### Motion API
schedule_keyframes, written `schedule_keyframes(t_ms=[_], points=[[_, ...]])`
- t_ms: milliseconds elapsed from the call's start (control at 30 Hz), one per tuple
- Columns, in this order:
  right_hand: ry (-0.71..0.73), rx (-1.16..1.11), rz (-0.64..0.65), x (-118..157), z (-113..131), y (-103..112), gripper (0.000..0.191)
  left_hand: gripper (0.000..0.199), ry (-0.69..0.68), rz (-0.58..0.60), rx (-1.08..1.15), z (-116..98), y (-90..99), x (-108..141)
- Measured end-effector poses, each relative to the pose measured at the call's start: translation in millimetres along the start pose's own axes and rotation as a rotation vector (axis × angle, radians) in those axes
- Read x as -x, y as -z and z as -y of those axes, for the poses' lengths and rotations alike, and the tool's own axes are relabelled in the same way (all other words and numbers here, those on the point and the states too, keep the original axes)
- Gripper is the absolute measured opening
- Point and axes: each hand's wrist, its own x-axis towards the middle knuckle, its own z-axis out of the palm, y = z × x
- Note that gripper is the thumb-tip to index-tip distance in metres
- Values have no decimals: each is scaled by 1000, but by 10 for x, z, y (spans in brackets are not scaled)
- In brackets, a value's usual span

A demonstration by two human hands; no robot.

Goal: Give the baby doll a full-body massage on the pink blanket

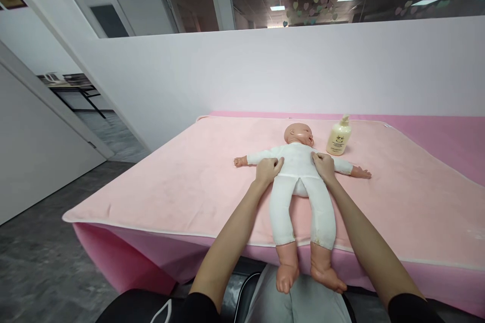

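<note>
A baby doll (297,161) with a white cloth body lies on its back, its head turned to the right and its arms spread. Its feet hang over the front edge toward my lap. My left hand (268,169) is closed at the left side of the doll's torso, thumb along the front. On the opposite side my right hand (324,166) grips the torso in the same way, just below the arm. The fingers under the doll are partly hidden.
A pale yellow pump bottle (337,137) stands upright beside the doll's head, to the right. A pink blanket (182,176) covers the table over a darker pink cloth (121,257). Behind rises a white wall (246,70) with glass above it.
</note>
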Motion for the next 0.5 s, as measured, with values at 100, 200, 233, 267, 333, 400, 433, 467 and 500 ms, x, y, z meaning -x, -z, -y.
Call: schedule_keyframes(t_ms=[100,200,233,267,333,400,433,467,500], points=[[-60,-63,-24,-8,-30,-3,37,50,-83,-17,13,4,11,13],[-84,-85,-53,-10,-42,-6,35,48,-108,-48,77,5,5,28],[-86,-88,-57,-9,-41,-6,35,47,-103,-53,102,8,-2,30],[-88,-91,-57,-8,-39,-6,34,47,-92,-54,124,13,-10,32],[-94,-94,-57,-7,-33,-4,34,47,-71,-50,161,26,-27,29],[-99,-92,-56,-6,-28,-2,34,47,-65,-44,190,41,-43,22],[-98,-88,-55,-5,-28,-1,34,46,-64,-41,199,47,-49,17],[-93,-81,-55,-4,-30,0,35,47,-62,-37,203,52,-53,12],[-82,-63,-53,-2,-31,3,35,47,-57,-31,202,56,-56,8]])
